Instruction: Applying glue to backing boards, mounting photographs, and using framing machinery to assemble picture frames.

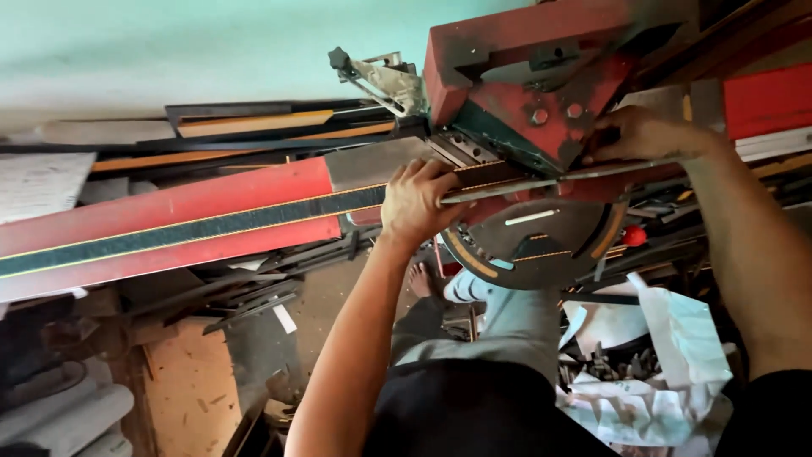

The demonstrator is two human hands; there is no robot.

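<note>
Head view looks down on a red mitre saw (541, 76), and everything else is placed from it. A long red support rail (169, 220) with a dark strip down its middle runs off to the left of the saw, level with the saw's bed, so that a long piece can lie flat and fed in straight. Under the saw head sits the round grey turntable (541, 241) with orange angle marks, set low to carry the cut. A thin metal strip (541, 182) lies across the bed just below the saw head, reaching from the left hand to the right. The left hand (416, 201) is on the saw's left, fingers curled over the strip's left end and pressing it down onto the bed, which keeps it from shifting. The right hand (639, 134) is on the saw's right, close against the red housing with its fingers at the strip's far end; whether it grips the strip or the saw I cannot tell. The hands are well apart. Below the saw lie metal offcuts (245, 296) and crumpled white bags (677, 355).
</note>
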